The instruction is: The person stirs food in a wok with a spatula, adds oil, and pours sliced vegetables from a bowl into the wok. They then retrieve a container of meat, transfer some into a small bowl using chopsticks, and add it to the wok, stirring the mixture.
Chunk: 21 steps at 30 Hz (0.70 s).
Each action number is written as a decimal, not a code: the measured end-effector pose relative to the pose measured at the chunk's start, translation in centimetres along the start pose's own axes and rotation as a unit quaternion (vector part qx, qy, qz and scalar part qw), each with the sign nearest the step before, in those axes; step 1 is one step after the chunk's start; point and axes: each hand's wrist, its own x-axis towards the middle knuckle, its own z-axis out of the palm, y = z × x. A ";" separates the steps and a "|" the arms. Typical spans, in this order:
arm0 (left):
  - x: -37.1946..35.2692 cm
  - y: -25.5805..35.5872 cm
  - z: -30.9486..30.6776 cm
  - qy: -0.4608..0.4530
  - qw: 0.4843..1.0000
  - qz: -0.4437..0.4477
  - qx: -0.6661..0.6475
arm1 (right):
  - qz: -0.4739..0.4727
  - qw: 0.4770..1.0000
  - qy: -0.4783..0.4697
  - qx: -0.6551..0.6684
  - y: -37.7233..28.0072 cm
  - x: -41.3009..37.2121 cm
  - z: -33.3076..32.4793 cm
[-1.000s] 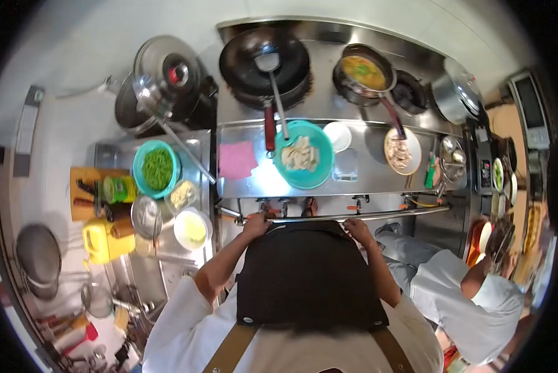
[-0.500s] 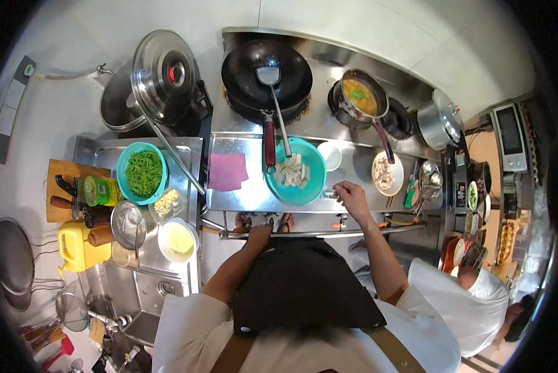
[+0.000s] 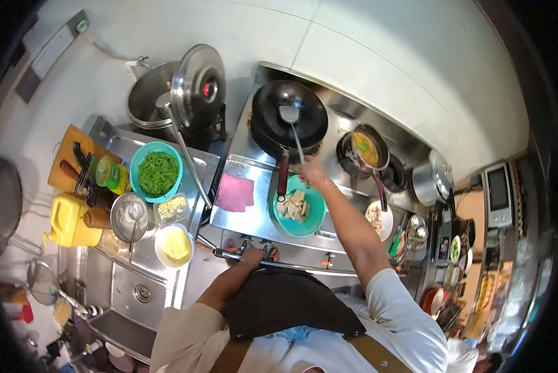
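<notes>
the left hand (image 3: 250, 257) stays on the rail (image 3: 304, 267) fronting the steel stove (image 3: 339, 121); the right hand (image 3: 312, 173) has moved from the front edge to the spatula (image 3: 289, 115). i cannot tell whether either's fingers clamp. the spatula rests in the wok (image 3: 309, 122) by the left edge, below pale wall (image 3: 378, 68).

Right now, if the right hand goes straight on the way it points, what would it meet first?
Most likely the long-handled silver metal spatula, whose handle end lies right at the right hand; depth is unclear, so I cannot tell whether they already touch.
</notes>
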 end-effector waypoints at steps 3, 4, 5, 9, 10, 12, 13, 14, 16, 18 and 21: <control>-0.6 0.6 -1.1 0.001 1.000 -0.021 0.007 | -0.052 0.992 -0.003 -0.113 1.1 2.9 -5.3; -0.4 0.5 -0.7 0.005 0.999 -0.034 -0.008 | -0.008 0.996 0.001 -0.094 -2.2 1.0 -7.2; -0.5 0.6 -0.7 0.011 0.999 -0.042 -0.016 | -0.046 0.987 -0.012 -0.156 -1.5 2.6 -9.4; -0.9 0.9 -0.9 0.025 0.998 -0.054 -0.030 | 0.020 0.971 -0.109 -0.210 -8.5 -0.5 -16.3; -1.0 1.2 -0.8 0.029 0.998 -0.061 -0.014 | 0.007 0.957 -0.123 -0.264 -10.1 -1.2 -17.0; -1.0 1.4 -0.9 0.027 0.996 -0.078 -0.028 | 0.033 0.941 -0.157 -0.297 -12.1 -1.7 -18.3; -1.0 1.5 -0.8 0.020 0.995 -0.093 -0.045 | 0.031 0.942 -0.156 -0.296 -12.5 -1.7 -18.5; -1.1 1.3 -0.7 0.033 0.998 -0.058 -0.015 | 0.009 0.921 -0.169 -0.351 -12.9 -1.7 -18.5; -1.4 1.4 -1.6 0.037 0.997 -0.055 -0.028 | -0.019 0.896 -0.181 -0.406 -12.6 -0.3 -19.1; -1.5 1.5 -1.3 0.057 0.997 -0.047 -0.032 | 0.000 0.887 -0.244 -0.393 -11.0 2.1 -19.5; -0.6 1.2 1.2 0.076 0.992 -0.096 -0.041 | -0.154 0.852 -0.167 -0.472 -8.0 0.6 -16.4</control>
